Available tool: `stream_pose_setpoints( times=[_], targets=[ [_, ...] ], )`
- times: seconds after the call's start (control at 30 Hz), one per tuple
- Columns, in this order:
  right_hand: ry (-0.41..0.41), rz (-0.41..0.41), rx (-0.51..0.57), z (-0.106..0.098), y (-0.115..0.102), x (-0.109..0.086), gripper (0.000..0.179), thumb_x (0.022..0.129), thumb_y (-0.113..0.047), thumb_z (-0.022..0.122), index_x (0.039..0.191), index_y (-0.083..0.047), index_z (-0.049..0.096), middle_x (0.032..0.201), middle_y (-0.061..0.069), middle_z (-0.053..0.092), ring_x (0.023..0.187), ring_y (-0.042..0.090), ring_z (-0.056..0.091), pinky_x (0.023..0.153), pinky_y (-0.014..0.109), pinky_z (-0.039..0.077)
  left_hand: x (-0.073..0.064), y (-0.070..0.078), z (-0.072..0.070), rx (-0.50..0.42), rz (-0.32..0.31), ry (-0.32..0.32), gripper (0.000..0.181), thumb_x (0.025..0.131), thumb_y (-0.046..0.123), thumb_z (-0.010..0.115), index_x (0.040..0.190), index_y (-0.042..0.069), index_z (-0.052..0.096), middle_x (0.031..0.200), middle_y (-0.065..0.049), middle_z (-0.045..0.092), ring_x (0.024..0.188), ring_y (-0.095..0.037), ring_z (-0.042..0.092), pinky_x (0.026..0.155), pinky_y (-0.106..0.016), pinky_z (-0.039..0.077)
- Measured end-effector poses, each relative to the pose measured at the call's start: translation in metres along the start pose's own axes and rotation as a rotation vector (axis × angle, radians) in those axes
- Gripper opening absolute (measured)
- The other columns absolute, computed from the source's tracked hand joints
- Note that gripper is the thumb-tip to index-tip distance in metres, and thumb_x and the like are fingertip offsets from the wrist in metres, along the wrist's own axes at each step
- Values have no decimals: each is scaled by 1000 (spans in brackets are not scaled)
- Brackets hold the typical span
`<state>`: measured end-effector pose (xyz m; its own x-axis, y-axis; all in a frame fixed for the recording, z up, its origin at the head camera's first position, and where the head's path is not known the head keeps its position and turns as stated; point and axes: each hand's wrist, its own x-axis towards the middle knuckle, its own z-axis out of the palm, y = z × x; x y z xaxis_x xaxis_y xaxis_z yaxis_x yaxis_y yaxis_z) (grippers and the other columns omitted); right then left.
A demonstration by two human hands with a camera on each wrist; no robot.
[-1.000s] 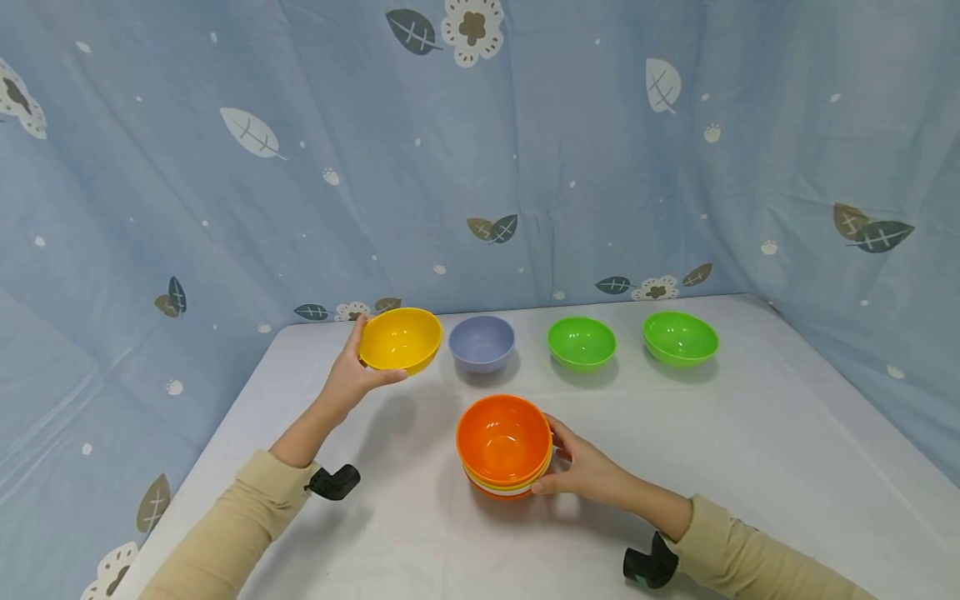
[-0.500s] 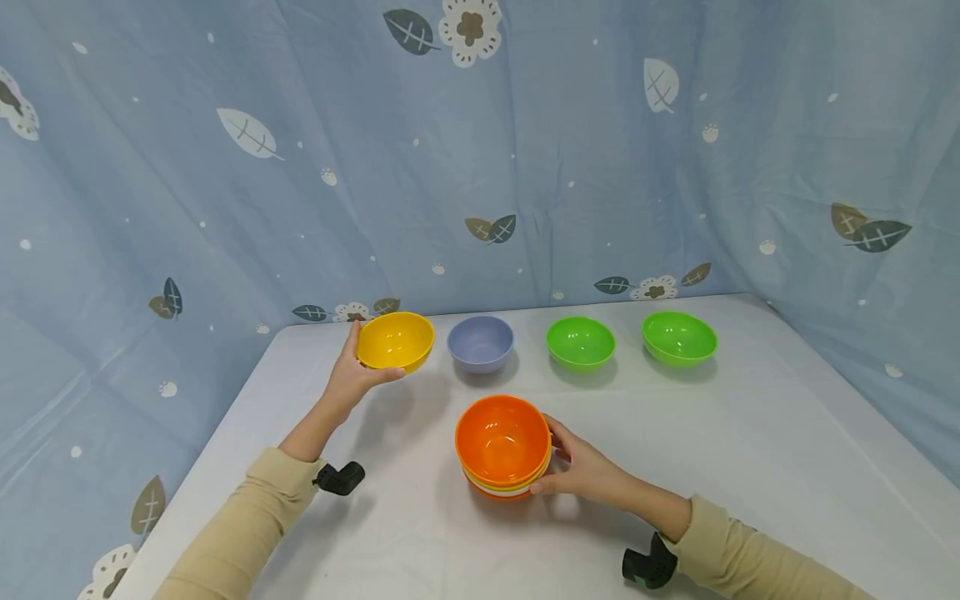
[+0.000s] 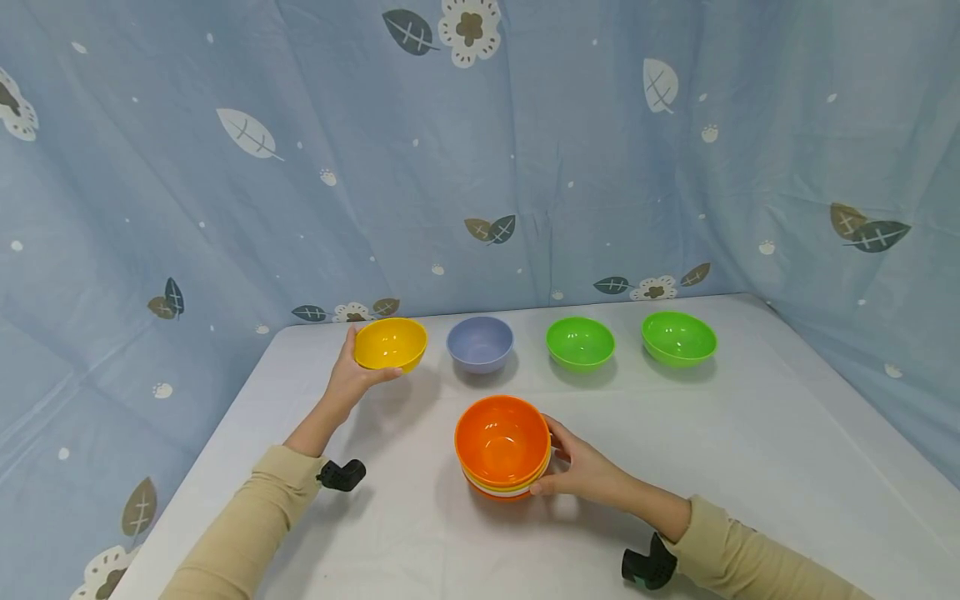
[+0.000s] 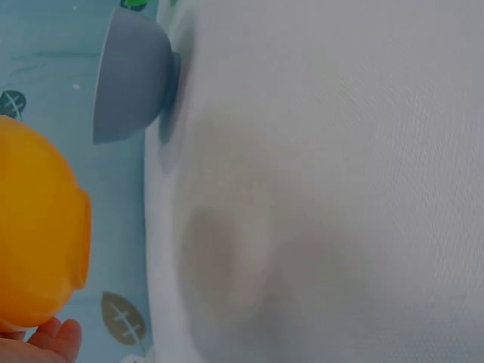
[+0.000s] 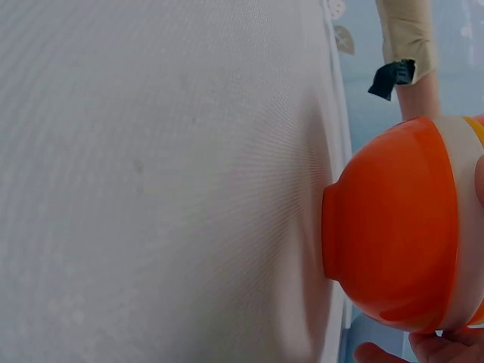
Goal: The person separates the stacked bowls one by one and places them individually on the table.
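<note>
My left hand point(image 3: 351, 379) holds a yellow bowl point(image 3: 392, 343) by its left side, thumb at the near rim. In the left wrist view a gap shows between the yellow bowl point(image 4: 34, 227) and the white cloth, with a shadow below. At mid-table my right hand point(image 3: 585, 471) grips the right side of a stack of nested bowls, an orange bowl point(image 3: 502, 442) on top. Yellow and white rims show beneath it, then another orange bowl point(image 5: 397, 227) at the bottom, its foot at the cloth in the right wrist view.
Along the back of the white-covered table point(image 3: 750, 467) stand a periwinkle bowl point(image 3: 481, 344) and two green bowls point(image 3: 581, 343), the other green bowl point(image 3: 679, 338) farther right. A blue patterned curtain point(image 3: 570, 150) hangs behind the table's back edge.
My left hand has brought the yellow bowl a little left and lower, away from the periwinkle bowl. The right hand and the stack have stayed in place.
</note>
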<state>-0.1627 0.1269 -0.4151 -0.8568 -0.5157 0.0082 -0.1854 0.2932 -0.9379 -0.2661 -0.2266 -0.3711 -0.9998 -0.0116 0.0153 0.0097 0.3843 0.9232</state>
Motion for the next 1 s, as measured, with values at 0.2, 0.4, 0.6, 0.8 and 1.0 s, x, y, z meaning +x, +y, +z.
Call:
stream_pose_setpoints(
  times=[0.2,0.4,0.6,0.8,1.0],
  targets=[
    [-1,3,2,0,1,0,98,72,-26,78,143,3,17,146,23,26,127,43,33,100,56,31,4,-7,0,13,-2,18,117,72,20,77,146,11,-13,152,-15,6,136,-33,16,111,-46,16],
    [-3,0,2,0,1,-1,98,72,-26,78,144,1,17,146,22,26,127,43,34,100,57,30,9,-15,1,36,-30,34,118,71,23,78,146,10,-13,153,-15,4,137,-34,15,111,-47,14],
    [-6,1,7,0,0,-1,98,72,-26,78,144,2,17,146,22,26,127,43,34,100,57,30,12,-20,2,38,-74,41,117,72,22,77,146,11,-14,153,-12,-5,139,-32,8,112,-48,10],
    [-8,0,12,0,0,-1,97,72,-26,78,144,1,18,146,22,26,127,43,33,100,58,30,16,-27,5,41,-110,56,117,72,22,76,146,12,-14,153,-13,-5,139,-33,7,112,-48,9],
    [-7,5,12,0,0,-1,98,72,-26,78,144,1,17,146,23,25,127,43,33,100,58,29,19,-33,7,50,-146,60,118,72,22,76,145,11,-15,153,-15,-6,139,-34,6,112,-48,9]
  ],
)
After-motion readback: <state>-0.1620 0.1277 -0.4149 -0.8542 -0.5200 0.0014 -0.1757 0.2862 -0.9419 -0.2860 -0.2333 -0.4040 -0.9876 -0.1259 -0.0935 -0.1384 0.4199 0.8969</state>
